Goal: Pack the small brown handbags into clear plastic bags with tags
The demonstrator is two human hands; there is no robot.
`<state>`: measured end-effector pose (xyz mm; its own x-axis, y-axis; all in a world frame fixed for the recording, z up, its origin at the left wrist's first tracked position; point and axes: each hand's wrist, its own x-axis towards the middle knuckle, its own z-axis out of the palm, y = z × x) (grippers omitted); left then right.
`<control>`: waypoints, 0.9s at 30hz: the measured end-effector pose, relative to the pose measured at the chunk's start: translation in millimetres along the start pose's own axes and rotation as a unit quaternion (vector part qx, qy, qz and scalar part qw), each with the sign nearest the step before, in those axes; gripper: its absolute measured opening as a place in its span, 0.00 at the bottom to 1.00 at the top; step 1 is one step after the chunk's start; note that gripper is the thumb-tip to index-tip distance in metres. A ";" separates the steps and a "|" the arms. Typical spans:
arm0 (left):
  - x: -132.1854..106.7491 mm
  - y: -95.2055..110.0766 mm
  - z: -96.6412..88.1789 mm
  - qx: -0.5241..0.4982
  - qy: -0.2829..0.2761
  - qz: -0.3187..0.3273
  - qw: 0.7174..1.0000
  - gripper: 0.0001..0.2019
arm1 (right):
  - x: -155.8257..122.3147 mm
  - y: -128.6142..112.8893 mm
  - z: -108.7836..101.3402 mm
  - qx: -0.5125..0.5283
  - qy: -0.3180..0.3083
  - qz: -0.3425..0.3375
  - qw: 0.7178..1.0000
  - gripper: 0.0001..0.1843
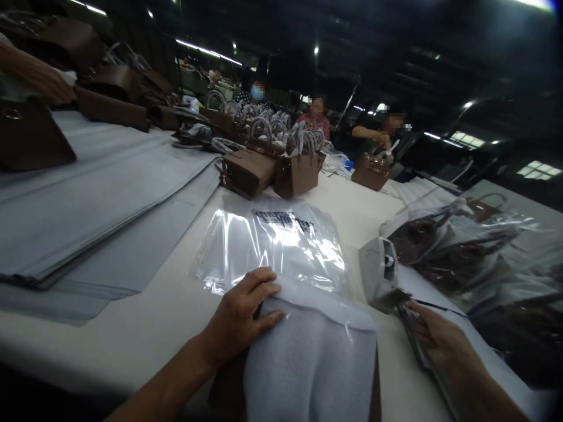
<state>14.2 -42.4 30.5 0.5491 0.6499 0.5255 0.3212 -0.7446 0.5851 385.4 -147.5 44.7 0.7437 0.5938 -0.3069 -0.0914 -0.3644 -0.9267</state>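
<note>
A white soft wrapping sheet [308, 351] covers a brown item [229, 384], whose edges show on both sides of it close to me. My left hand [241, 313] grips the sheet's upper left corner, thumb and fingers bent over it. To the right stands a pale tape dispenser [373, 272]. Beside its front end, my right hand [444, 340] has its fingers drawn together; what they pinch, if anything, is too blurred to make out. Just beyond the sheet lies a stack of clear plastic bags [272, 252] with dark print.
Brown handbags [250, 170] with wrapped handles stand at the table's far side. Large white sheets [88, 193] are stacked at left, where another person's hand [39, 76] reaches in. Plastic-bagged handbags [461, 258] lie at right. Several people work beyond; one handles a handbag [372, 170].
</note>
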 end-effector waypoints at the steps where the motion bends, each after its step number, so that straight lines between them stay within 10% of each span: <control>1: -0.3 0.4 -0.1 -0.003 0.005 0.005 1.000 0.14 | -16.1 -13.9 7.4 0.026 -0.025 0.010 0.999 0.17; 5: 0.7 1.7 -1.5 -0.002 0.026 0.022 0.999 0.13 | -94.4 -61.4 64.3 0.049 -0.212 0.101 0.971 0.21; 10: 2.6 2.8 -5.4 0.012 0.033 0.044 0.998 0.12 | -146.4 -63.9 128.3 0.024 -0.378 0.202 0.903 0.21; 21: 1.2 1.6 -0.1 0.085 0.074 0.090 0.990 0.03 | -155.1 -59.8 146.0 0.063 -0.369 0.222 0.900 0.17; 27: -2.4 -3.5 1.8 0.037 0.097 0.086 0.991 0.15 | -154.4 -54.6 158.4 0.082 -0.363 0.223 0.901 0.15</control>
<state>13.1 -41.6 26.1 0.4436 0.5238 0.7272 0.2957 -0.8515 0.4330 170.7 -105.7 108.4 -0.0162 0.7487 -0.6627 -0.4150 -0.6080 -0.6769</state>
